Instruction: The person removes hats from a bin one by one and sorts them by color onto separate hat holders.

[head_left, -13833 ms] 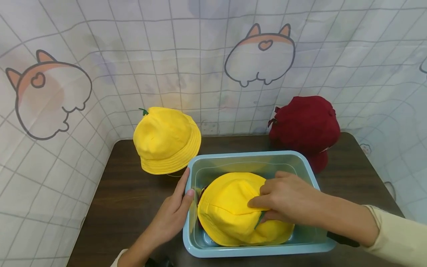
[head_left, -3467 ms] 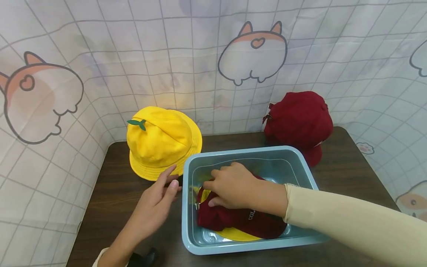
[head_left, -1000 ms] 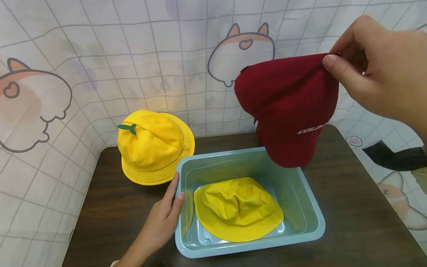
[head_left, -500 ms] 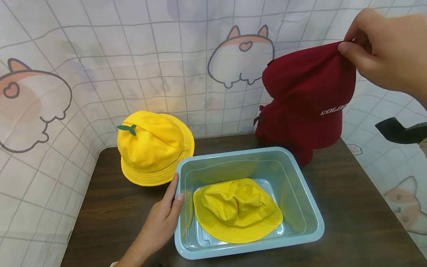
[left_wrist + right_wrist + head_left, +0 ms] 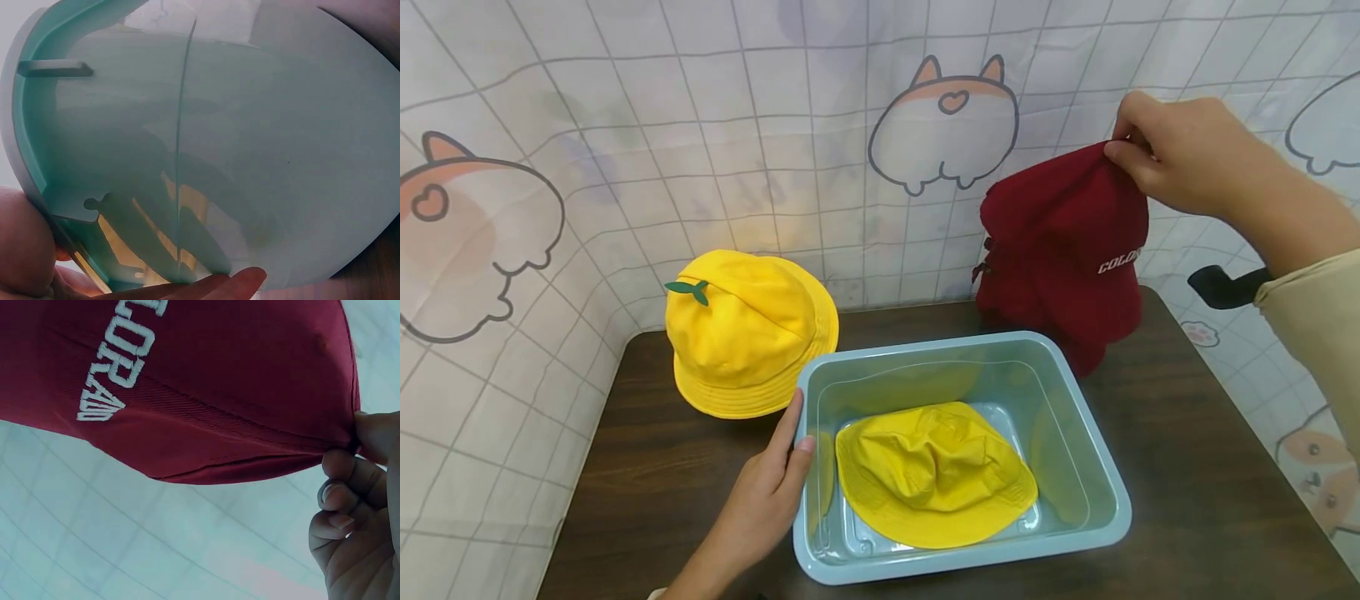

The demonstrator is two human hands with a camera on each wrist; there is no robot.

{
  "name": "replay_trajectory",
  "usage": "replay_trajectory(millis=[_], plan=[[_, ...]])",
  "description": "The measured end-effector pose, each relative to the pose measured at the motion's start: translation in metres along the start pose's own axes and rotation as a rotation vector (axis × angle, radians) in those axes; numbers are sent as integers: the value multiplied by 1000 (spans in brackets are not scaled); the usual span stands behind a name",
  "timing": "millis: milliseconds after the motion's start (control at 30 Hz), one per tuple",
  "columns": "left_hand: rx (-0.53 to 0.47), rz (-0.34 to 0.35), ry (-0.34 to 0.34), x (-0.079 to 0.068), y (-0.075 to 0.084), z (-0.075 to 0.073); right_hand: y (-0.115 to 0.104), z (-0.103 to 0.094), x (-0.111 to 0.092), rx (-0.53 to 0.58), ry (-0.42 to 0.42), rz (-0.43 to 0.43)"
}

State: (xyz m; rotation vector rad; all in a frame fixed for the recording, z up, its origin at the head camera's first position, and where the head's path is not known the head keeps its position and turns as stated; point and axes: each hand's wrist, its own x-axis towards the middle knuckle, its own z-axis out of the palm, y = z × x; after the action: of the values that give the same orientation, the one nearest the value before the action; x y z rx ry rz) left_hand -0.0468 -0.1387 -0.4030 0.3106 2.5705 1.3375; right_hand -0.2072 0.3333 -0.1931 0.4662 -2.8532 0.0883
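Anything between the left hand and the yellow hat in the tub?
Yes, the left wall of the tub: the left hand touches it from outside, and the yellow hat lies within. Nothing visible covers the hat from above, so reaching in from the top looks clear.

Right sleeve (image 5: 1318,325): plain pale cream, right of the blue tub (image 5: 962,561) on my remote head feed; cuff hem lightly creased. I log a black fitting (image 5: 1228,288) jutting from this cuff, smooth, blunt-ended. Left sleeve (image 5: 657,594): I get only a cream sliver, left of the tub's near corner. Left hand (image 5: 767,487), at the tub's left side: bare. Right hand (image 5: 1191,158), right of the tub: bare.
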Motion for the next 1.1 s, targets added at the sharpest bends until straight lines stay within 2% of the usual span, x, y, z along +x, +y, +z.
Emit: replay_trajectory(millis=[167,600,967,1100], plan=[[2,18,9,1,-1,1,3,20,2,4,-43,-31],[-3,13,10,2,-1,2,12,56,-12,78,-160,-11],[19,-14,-31,4,4,-1,13,82,-24,98,-66,-77],[99,-4,-78,7,7,-10,15,83,-27,123,-101,-1]])
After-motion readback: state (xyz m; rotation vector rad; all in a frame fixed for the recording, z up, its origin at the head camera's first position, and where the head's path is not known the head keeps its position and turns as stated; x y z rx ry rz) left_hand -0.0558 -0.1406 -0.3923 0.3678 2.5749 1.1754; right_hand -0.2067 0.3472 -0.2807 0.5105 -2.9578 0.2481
